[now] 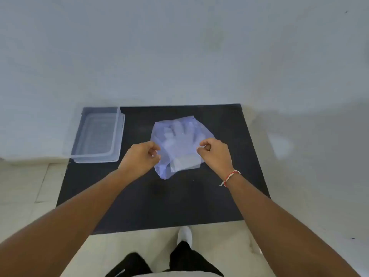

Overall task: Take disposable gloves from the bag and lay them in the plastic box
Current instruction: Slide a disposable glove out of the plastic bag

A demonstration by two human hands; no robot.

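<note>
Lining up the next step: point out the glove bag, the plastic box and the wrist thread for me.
glove bag (159,168): head view, near lower-left corner of the film.
plastic box (95,136): head view, bare floor inside.
wrist thread (231,175): head view, red-and-white band on the right wrist.

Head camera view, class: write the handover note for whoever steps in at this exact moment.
Left hand: pinched on the left edge of the bluish plastic bag.
Right hand: pinched on its right edge.
The bag lies mid-table on the black table, with clear disposable gloves showing through it.
The clear plastic box sits at the table's far left, open; no gloves visible inside.
Done: bag gripped. Left: pull gloves out, lay them in the box.
</note>
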